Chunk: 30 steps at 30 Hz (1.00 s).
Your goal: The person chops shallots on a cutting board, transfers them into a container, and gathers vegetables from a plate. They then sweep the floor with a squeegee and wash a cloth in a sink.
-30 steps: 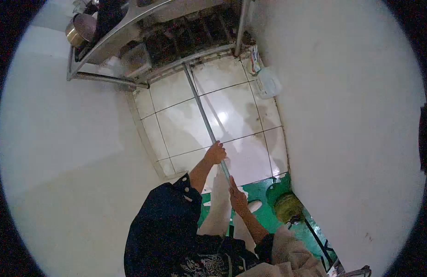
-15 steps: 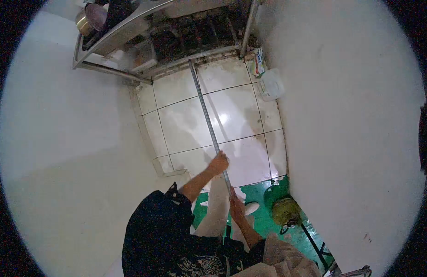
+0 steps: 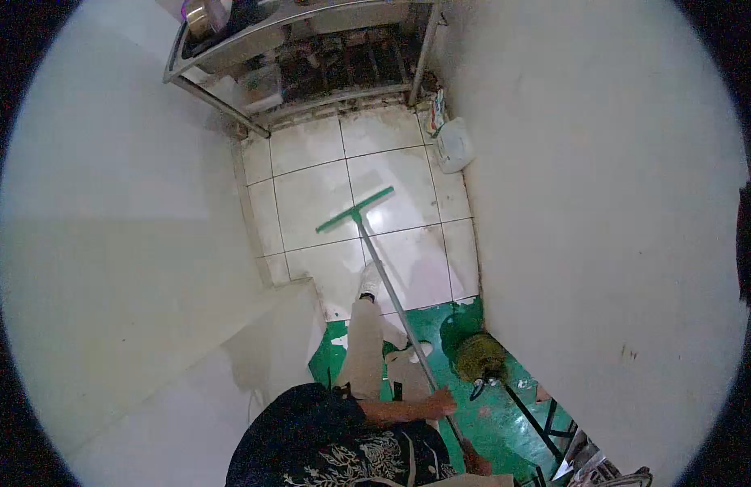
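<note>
A floor squeegee with a green head and a long grey pole slants across the white floor tiles. Its head is over the middle of the tiles, beyond a foot in a white shoe. My left hand is wrapped round the pole close to my body. Lower down, near the pole's end, my right hand is closed round it too, partly dark and blurred.
A metal rack stands at the far end. By the right wall sit a white plastic jug and a printed packet. On the green floor there is a round olive object. A low white ledge juts out at left.
Both hands have drawn the pole back toward my body. The green head, hidden under the rack before, now shows on the mid-floor tiles. The view has shifted slightly.
</note>
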### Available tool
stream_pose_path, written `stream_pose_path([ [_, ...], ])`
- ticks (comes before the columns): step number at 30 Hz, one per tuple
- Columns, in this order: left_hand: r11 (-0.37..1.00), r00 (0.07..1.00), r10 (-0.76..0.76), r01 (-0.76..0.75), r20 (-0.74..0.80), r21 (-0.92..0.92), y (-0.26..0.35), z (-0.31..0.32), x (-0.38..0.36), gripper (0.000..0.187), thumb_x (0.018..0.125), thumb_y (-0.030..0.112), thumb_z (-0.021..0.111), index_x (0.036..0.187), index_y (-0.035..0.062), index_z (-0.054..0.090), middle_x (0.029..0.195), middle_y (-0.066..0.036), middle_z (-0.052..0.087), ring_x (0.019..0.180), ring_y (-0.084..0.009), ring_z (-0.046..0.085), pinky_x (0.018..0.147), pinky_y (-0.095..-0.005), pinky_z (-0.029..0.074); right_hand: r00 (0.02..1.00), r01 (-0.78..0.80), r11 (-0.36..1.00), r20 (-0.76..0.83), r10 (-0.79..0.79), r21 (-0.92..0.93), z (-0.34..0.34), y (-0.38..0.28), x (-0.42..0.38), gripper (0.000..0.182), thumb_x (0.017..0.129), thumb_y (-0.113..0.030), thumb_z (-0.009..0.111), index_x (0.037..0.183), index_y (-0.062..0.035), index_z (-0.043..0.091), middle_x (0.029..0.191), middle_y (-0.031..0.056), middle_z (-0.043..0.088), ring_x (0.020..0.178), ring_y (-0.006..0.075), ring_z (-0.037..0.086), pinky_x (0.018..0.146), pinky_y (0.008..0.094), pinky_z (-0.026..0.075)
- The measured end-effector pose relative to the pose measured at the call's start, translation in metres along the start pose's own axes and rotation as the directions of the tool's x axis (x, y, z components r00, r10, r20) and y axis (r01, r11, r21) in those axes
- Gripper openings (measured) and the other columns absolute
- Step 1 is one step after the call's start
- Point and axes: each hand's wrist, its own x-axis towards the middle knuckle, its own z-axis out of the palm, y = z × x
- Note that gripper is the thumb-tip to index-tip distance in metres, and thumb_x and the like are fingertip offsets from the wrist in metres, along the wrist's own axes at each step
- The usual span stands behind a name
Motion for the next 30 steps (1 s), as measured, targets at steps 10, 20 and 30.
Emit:
stream_pose_path([
  [10, 0.900, 0.824, -0.360, 0.183, 0.438, 0.396, 0.042, -0.066, -0.008, 0.012, 0.067, 0.016, 0.059, 0.075, 0.0080, 0.061, 0.070, -0.011, 0.058, 0.077, -0.0297, 0.058, 0.087, -0.0519, 0.037, 0.987, -0.132, 0.988, 0.078, 0.138, -0.077, 0.029, -0.027, 0.002, 0.054, 0.093, -0.028, 0.041, 0.142, -0.0279, 0.019, 0.076, 0.0190, 0.061, 0.053, 0.0343, 0.054, 0.049, 0.0437, 0.040],
  [20, 0.609, 0.627, -0.665, 0.141, 0.405, 0.781, -0.040, -0.214, 0.004, 0.016, 0.072, 0.019, 0.054, 0.070, 0.0081, 0.066, 0.078, -0.010, 0.062, 0.093, -0.0272, 0.056, 0.095, -0.0571, 0.030, 0.995, 0.082, 0.983, 0.073, -0.071, -0.162, 0.054, -0.115, 0.141, 0.052, 0.094, -0.026, 0.039, 0.142, -0.0293, 0.019, 0.067, 0.0174, 0.058, 0.042, 0.0335, 0.047, 0.043, 0.0424, 0.037],
  [30, 0.392, 0.741, -0.635, 0.066, 0.218, 0.917, -0.166, -0.543, 0.034, 0.013, 0.074, 0.019, 0.054, 0.070, 0.0126, 0.064, 0.077, -0.006, 0.061, 0.092, -0.0240, 0.056, 0.102, -0.0486, 0.028, 0.912, 0.411, 0.873, -0.135, -0.388, 0.262, 0.094, -0.326, 0.403, 0.058, 0.092, -0.012, 0.040, 0.143, -0.0251, 0.015, 0.114, 0.0242, 0.054, 0.094, 0.0370, 0.057, 0.079, 0.0382, 0.046],
])
